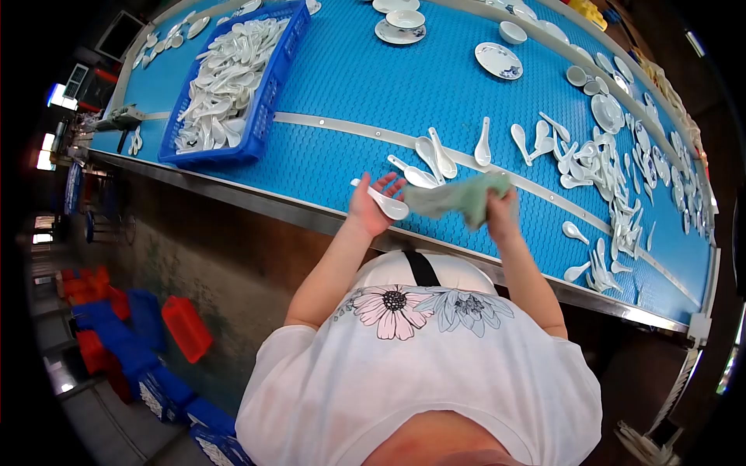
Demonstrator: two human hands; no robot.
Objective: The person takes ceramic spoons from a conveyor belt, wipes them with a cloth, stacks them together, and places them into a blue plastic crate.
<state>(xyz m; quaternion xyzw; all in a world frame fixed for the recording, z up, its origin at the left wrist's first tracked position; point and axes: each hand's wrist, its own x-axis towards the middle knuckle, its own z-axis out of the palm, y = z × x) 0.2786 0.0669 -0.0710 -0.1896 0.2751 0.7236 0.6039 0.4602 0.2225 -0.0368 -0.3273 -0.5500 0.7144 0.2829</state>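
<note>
Reference: blue slatted plastic crate (pixel 256 128) full of white ceramic spoons (pixel 225 78), on the blue textured bench (pixel 326 85). Left grip (pixel 374 206) is right of the crate and slightly nearer the wearer, clamped on a single white glossy spoon (pixel 391 205); fingers partly spread, handle across the hand, bowl pointing away from the crate. Right grip (pixel 501 213) is farther right of the crate, closed on a pale green limp cloth (pixel 458 198). Cloth is motion-blurred and stretches toward the spoon; can't tell if they touch.

Edges: grey metal front rim (pixel 303 206) runs from below the crate's near side past both grips, right beside them. Crate's near end sits close to that rim. Pale screwed-down strip (pixel 365 132) starts at the crate's right wall and runs rightward beyond the grips.

Room: blue surface spans the gap from crate to left grip. Tighter past the grips: small group of loose white spoons (pixel 444 155) just beyond the cloth, big scattered white spoon pile (pixel 598 171) far right of the crate. White oval plate with blue pattern (pixel 499 60) also right of the crate, well back from the rim.
</note>
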